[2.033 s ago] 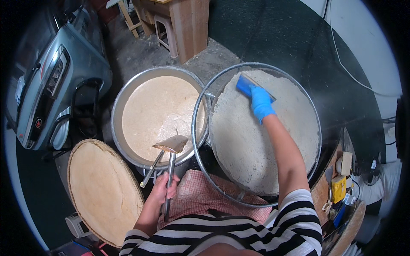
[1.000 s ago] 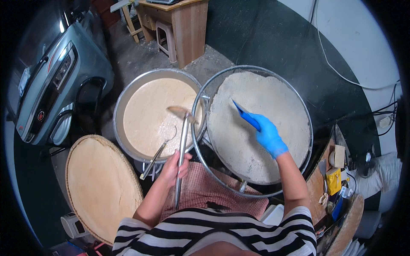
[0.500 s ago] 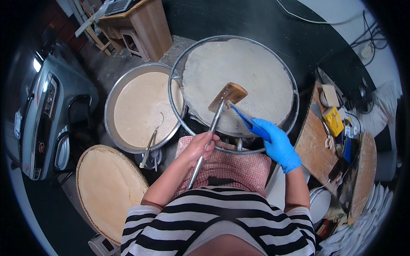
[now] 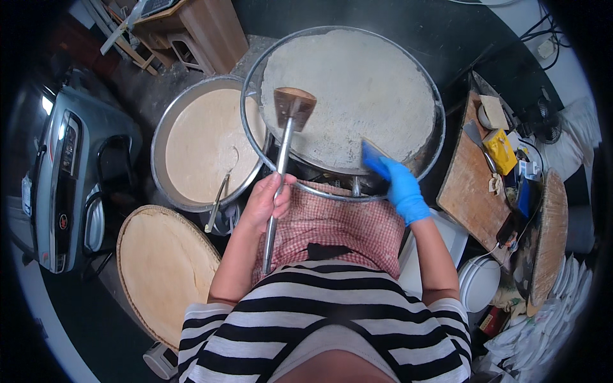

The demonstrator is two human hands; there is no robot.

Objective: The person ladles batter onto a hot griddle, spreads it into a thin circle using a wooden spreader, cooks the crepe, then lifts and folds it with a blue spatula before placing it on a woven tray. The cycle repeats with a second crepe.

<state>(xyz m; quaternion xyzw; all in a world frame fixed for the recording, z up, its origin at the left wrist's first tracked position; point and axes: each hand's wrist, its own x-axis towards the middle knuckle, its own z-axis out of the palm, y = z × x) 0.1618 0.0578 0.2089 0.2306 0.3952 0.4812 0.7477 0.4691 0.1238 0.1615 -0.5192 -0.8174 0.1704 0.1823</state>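
Observation:
My bare left hand (image 4: 268,204) is wrapped round the metal handle of a spreader (image 4: 295,110), whose wooden blade is over the left part of a round griddle. A thin pale crepe (image 4: 351,80) covers most of the griddle, inside a raised metal ring (image 4: 442,131). In a blue glove, my right hand (image 4: 407,191) grips a blue scraper (image 4: 373,158), blurred by motion. Its edge is at the crepe's near rim, right of the middle; whether it touches is hard to see. Bare dark griddle shows along the near right side.
Left of the griddle stands a metal basin (image 4: 158,167) of beige batter, with a ladle (image 4: 218,203) leaning in it. A round tray (image 4: 119,255) with flat crepes lies below it. A wooden board (image 4: 469,198) and a yellow packet (image 4: 500,152) are at right. A grey vehicle (image 4: 80,179) stands far left.
The spreader has moved left, away from the middle of the crepe's near part, and stands more upright. The scraper has parted from it and shifted right. My view has shifted slightly.

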